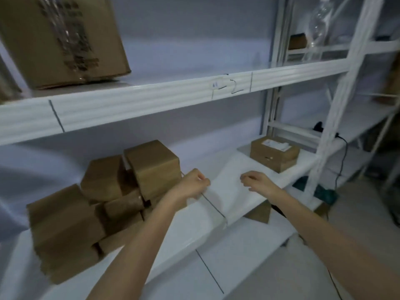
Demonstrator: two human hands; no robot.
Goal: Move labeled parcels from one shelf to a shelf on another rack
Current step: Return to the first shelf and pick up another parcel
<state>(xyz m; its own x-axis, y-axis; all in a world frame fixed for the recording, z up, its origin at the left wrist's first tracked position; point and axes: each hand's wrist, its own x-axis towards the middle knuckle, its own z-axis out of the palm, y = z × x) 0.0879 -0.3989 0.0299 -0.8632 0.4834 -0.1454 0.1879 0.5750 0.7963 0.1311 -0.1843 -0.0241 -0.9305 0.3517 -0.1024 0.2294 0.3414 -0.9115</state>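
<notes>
Several brown cardboard parcels are piled on the left part of the white middle shelf. One labeled parcel, with a white label on top, sits at the shelf's far right end. My left hand hovers over the shelf just right of the pile, fingers curled, holding nothing. My right hand hovers a little to the right, fingers loosely bent and apart, also with nothing in it. Between the two hands lies bare white shelf.
A large cardboard box stands on the upper shelf at the left, whose front rail carries handwritten marks. A second white rack stands to the right, with a black cable hanging beside it. Another box lies below the shelf.
</notes>
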